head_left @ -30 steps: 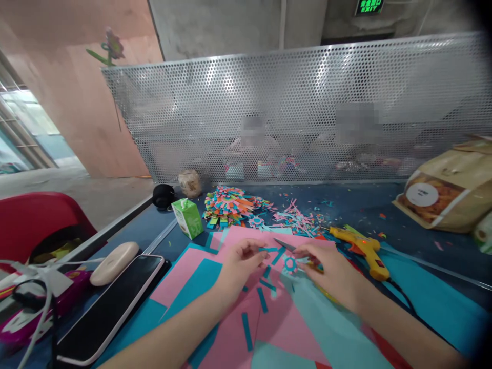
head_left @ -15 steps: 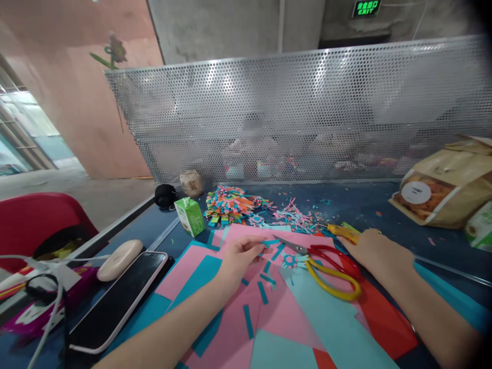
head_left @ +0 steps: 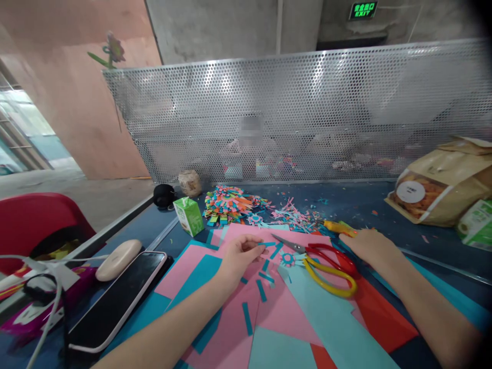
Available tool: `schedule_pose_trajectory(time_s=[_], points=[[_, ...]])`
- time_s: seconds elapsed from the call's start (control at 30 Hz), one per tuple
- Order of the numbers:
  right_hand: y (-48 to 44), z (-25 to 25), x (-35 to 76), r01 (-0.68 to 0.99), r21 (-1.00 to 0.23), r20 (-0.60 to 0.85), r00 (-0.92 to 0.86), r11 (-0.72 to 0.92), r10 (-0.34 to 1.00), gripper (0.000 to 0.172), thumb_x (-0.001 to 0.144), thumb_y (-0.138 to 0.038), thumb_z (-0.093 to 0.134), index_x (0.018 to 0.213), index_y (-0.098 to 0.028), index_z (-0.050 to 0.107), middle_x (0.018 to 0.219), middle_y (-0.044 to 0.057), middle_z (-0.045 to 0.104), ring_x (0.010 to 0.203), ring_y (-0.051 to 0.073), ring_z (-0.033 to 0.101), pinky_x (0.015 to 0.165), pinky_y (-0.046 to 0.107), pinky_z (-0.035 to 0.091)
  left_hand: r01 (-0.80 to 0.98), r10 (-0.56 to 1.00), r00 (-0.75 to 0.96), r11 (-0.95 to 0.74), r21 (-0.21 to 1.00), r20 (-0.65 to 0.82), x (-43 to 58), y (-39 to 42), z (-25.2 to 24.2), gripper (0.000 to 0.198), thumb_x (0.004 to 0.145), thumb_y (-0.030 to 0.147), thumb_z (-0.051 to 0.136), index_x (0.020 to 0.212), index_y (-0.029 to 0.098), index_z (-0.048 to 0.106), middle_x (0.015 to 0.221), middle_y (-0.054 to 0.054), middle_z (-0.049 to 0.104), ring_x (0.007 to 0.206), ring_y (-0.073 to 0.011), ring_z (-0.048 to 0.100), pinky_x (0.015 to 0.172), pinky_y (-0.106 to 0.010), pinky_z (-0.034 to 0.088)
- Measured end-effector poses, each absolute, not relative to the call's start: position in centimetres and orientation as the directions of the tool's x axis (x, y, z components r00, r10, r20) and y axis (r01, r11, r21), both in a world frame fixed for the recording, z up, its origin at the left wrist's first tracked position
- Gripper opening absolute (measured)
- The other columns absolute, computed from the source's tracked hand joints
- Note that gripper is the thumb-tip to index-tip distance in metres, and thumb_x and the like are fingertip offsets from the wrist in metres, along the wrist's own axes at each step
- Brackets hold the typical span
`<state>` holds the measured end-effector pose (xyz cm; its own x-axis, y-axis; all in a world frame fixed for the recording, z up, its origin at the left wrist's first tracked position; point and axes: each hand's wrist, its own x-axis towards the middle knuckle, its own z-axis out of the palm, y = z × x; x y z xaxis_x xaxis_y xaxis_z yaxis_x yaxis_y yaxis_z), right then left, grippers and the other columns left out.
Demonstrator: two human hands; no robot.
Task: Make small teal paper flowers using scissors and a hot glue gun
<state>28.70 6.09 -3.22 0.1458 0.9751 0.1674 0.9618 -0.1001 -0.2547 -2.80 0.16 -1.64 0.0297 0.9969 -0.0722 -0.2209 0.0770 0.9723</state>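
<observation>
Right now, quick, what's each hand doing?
Left hand: pinched shut on a teal paper strip.
Right hand: resting over the yellow glue gun; grip cannot be told.

Blue tbl (head_left: 369, 205) w/ paper sheets (head_left: 284, 312), phone (head_left: 115, 300), juice carton (head_left: 188, 216), snack bag (head_left: 442, 189), scrap pile (head_left: 228, 203).

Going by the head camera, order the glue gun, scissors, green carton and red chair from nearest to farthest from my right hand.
1. glue gun: partly under the right hand, tip poking out to its left.
2. scissors: just left of the hand, handles close to it.
3. green carton: far to the left, further back.
4. red chair: farthest, at the view's left edge.
</observation>
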Motion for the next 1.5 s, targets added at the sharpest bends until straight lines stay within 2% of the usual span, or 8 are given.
schedule_pose_trajectory(time_s=[0.1, 0.2, 0.3, 0.47, 0.53, 0.67, 0.83, 1.5], points=[[5.7, -2.6, 28.3, 0.949, -0.272, 0.217, 0.224, -0.162, 0.95, 0.042, 0.076, -0.048, 0.04, 0.063, -0.016, 0.064, 0.055, 0.016, 0.062, 0.056, 0.031, 0.062, 0.049, 0.039, 0.044, -0.211, 0.997, 0.032, 0.072, 0.975, -0.067, -2.8, 0.2, -1.7, 0.032, 0.053, 0.028, 0.079, 0.075, 0.014, 0.06, 0.058, 0.001, 0.063, 0.058, -0.0103, 0.061, 0.052, -0.018, 0.045], [5.1, -1.7, 27.6, 0.93, -0.28, 0.272, 0.316, -0.239, 0.909, 0.05, 0.075, -0.053, 0.041, 0.081, -0.008, 0.062, 0.059, 0.022, 0.061, 0.056, 0.036, 0.061, 0.046, 0.04, 0.041, -0.208, 0.996, 0.052, 0.077, 0.975, -0.067, -2.8, 0.1, -1.8, 0.032, 0.054, 0.029, 0.078, 0.075, 0.013, 0.06, 0.057, 0.001, 0.062, 0.057, -0.0101, 0.06, 0.052, -0.018, 0.046], [4.3, -0.5, 26.6, 0.925, -0.301, 0.311, 0.324, -0.231, 0.893, 0.055, 0.076, -0.056, 0.04, 0.096, -0.007, 0.055, 0.065, 0.022, 0.062, 0.06, 0.037, 0.061, 0.047, 0.039, 0.04, -0.216, 0.995, 0.061, 0.089, 0.972, -0.078, -2.6, 0.1, -1.8, 0.032, 0.055, 0.029, 0.078, 0.076, 0.013, 0.06, 0.057, 0.001, 0.063, 0.055, -0.0092, 0.059, 0.052, -0.018, 0.045], [2.7, 0.9, 24.2, 0.94, -0.34, 0.512, 0.197, -0.014, 0.836, 0.049, 0.076, -0.055, 0.045, 0.104, -0.014, 0.044, 0.079, 0.015, 0.06, 0.068, 0.032, 0.061, 0.052, 0.036, 0.043, -0.292, 0.996, 0.033, 0.09, 0.952, -0.084, -2.5, -0.1, -1.5, 0.033, 0.052, 0.029, 0.079, 0.074, 0.013, 0.059, 0.056, 0.001, 0.062, 0.052, -0.0086, 0.056, 0.051, -0.019, 0.044], [2.2, 0.7, 23.2, 0.952, -0.274, 0.629, 0.072, 0.134, 0.774, 0.046, 0.078, -0.052, 0.046, 0.104, -0.015, 0.043, 0.083, 0.013, 0.058, 0.071, 0.029, 0.061, 0.057, 0.036, 0.045, -0.325, 0.995, 0.009, 0.093, 0.941, -0.096, -2.5, -0.2, -1.4, 0.033, 0.052, 0.027, 0.079, 0.074, 0.013, 0.059, 0.057, 0.001, 0.062, 0.052, -0.0084, 0.056, 0.051, -0.019, 0.044], [1.7, -0.2, 21.6, 0.926, -0.025, 0.774, -0.222, 0.378, 0.594, 0.036, 0.081, -0.041, 0.047, 0.105, -0.015, 0.041, 0.091, 0.014, 0.055, 0.085, 0.028, 0.058, 0.068, 0.036, 0.047, -0.353, 0.993, -0.034, 0.094, 0.931, -0.113, -2.5, -0.3, -1.3, 0.033, 0.051, 0.028, 0.079, 0.073, 0.013, 0.059, 0.061, 0.001, 0.062, 0.056, -0.0086, 0.057, 0.051, -0.018, 0.042], [1.5, -0.6, 20.5, 0.861, 0.131, 0.773, -0.399, 0.492, 0.493, 0.027, 0.084, -0.032, 0.047, 0.104, -0.014, 0.04, 0.089, 0.014, 0.054, 0.087, 0.028, 0.056, 0.071, 0.038, 0.048, -0.387, 0.991, -0.054, 0.09, 0.918, -0.12, -2.5, -0.2, -1.4, 0.034, 0.049, 0.029, 0.08, 0.072, 0.013, 0.059, 0.059, 0.001, 0.06, 0.056, -0.0083, 0.056, 0.051, -0.018, 0.042], [1.6, -1.1, 20.6, 0.859, 0.159, 0.783, -0.41, 0.487, 0.468, 0.024, 0.085, -0.026, 0.045, 0.106, -0.015, 0.04, 0.093, 0.015, 0.053, 0.09, 0.029, 0.055, 0.071, 0.04, 0.049, -0.431, 0.99, -0.032, 0.108, 0.896, -0.135, -2.6, 0.0, -1.7, 0.035, 0.047, 0.028, 0.081, 0.07, 0.013, 0.058, 0.06, 0.001, 0.06, 0.056, -0.0085, 0.056, 0.052, -0.019, 0.042]])
